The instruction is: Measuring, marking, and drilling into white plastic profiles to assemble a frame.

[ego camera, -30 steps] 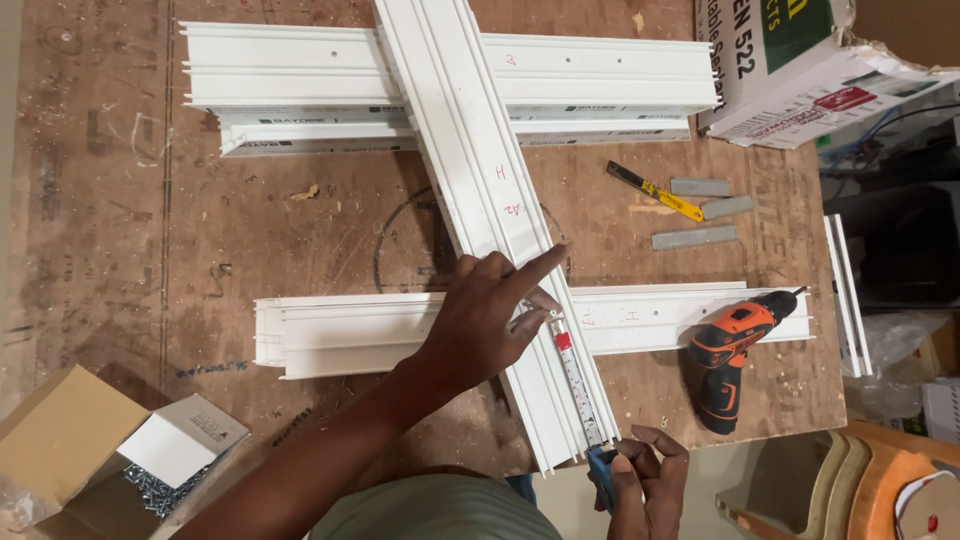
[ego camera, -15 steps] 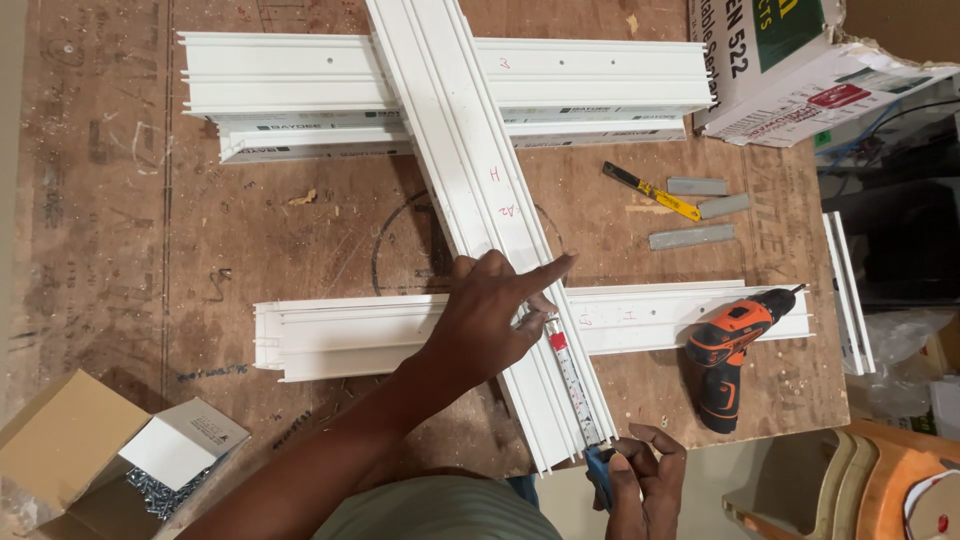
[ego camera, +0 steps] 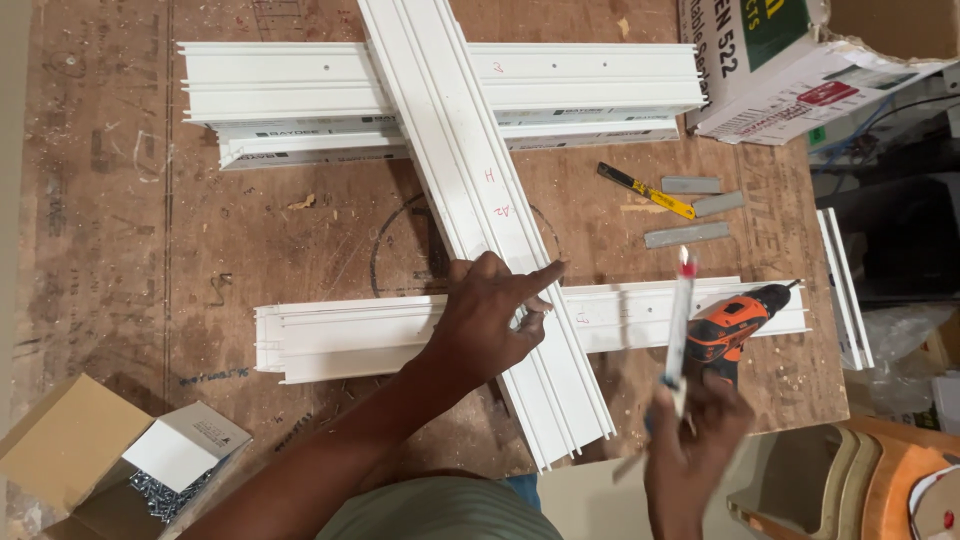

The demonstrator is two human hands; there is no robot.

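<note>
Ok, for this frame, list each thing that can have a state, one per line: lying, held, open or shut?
Left hand: pressed flat on the long white profile, forefinger pointing.
Right hand: raised, holding a slim white stick.
Slim white stick: upright, lifted off the table, blurred.
Long white profile: lying diagonally across two other profiles.
Orange drill: lying on its side.
Yellow utility knife: lying flat; blade cannot tell.
Screw box: open.
Large carton: open.

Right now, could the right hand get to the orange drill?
Probably yes. The right hand hovers just below the orange drill with nothing between them, but it already holds a long thin white tool, so it would likely need to set that down first.
</note>
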